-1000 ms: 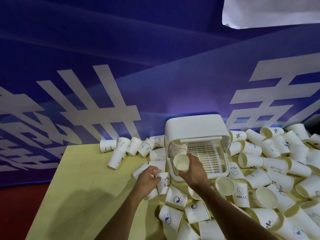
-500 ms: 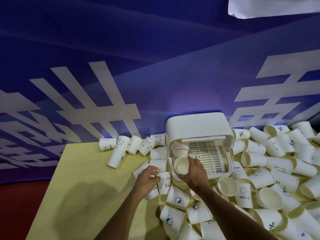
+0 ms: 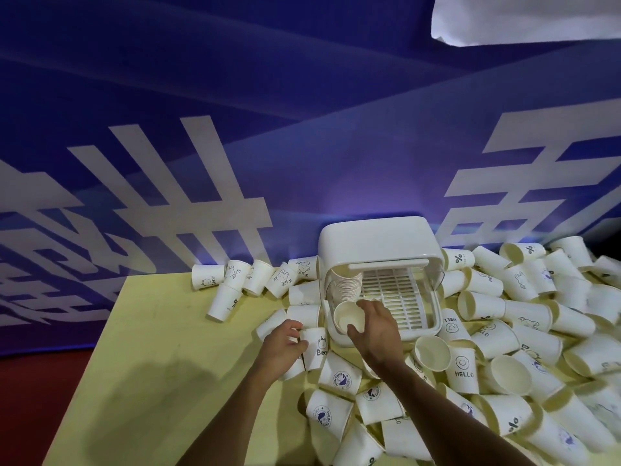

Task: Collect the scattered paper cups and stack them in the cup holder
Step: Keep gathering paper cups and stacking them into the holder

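Observation:
A white box-shaped cup holder point(image 3: 376, 245) stands on the yellow table point(image 3: 151, 348), its front open over a slatted tray. A row of nested cups point(image 3: 346, 282) lies in its left side. My right hand point(image 3: 376, 326) grips a white paper cup point(image 3: 347, 316), mouth facing me, at the near end of that row. My left hand point(image 3: 282, 348) closes on a lying cup marked "Bear" point(image 3: 316, 344) just left of the holder. Many white paper cups lie scattered around, such as a "HELLO" cup point(image 3: 463, 368).
A dense heap of cups point(image 3: 544, 314) fills the table's right side and front. A smaller cluster point(image 3: 242, 277) lies at the back left. A blue banner with white characters point(image 3: 201, 163) stands right behind the table. Red floor point(image 3: 33, 398) shows at the left.
My right hand has carried its cup slightly down and toward the front of the nested row. My left hand has shifted a little onto the "Bear" cup. The view tilted slightly.

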{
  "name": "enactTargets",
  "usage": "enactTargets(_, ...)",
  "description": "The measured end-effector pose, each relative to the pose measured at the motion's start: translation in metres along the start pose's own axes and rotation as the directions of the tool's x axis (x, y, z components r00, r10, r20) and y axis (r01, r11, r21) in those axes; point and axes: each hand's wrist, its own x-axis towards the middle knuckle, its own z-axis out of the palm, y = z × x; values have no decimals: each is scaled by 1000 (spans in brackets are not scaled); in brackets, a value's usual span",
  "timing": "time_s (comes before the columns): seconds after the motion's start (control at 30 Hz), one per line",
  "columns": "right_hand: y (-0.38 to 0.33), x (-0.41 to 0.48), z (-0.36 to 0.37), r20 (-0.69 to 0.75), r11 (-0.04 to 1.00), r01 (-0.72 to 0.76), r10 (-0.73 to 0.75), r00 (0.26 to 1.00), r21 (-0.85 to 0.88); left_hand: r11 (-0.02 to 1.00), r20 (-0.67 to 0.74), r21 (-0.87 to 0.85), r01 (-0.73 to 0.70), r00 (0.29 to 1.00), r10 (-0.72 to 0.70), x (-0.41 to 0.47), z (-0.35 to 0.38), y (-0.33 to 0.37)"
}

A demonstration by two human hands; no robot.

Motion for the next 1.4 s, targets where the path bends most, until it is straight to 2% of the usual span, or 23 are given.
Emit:
enactTargets(0.2,-12,-20,7,66,996,42,-47,997,83,1000,10,-2,9,1000,-9,-12,0,-7)
enactTargets(0.43,-23,-41,22,264,999,-11,2,965,31,999,0,9,43,999,-43,-22,-9,-26)
enactTargets(0.77,-37,-34,43,271,990,78,-43,962,-120,992,35,24,121,992,-121,-20,-18,-50)
enactTargets(0.9,-44,-26,51,312,976,65,3,950,-208,987,65,31,155,985,-157,-14,-20,-55)
enactTargets(1.2,-55,-13,69,369,957,75,35,929,-281,981,80,-128,148,987,-139,4,-17,-53)
enactTargets(1.4,-60,-9,74,368,956,64,48,928,-287,979,5,-159,125,992,-126,16,-14,-48)
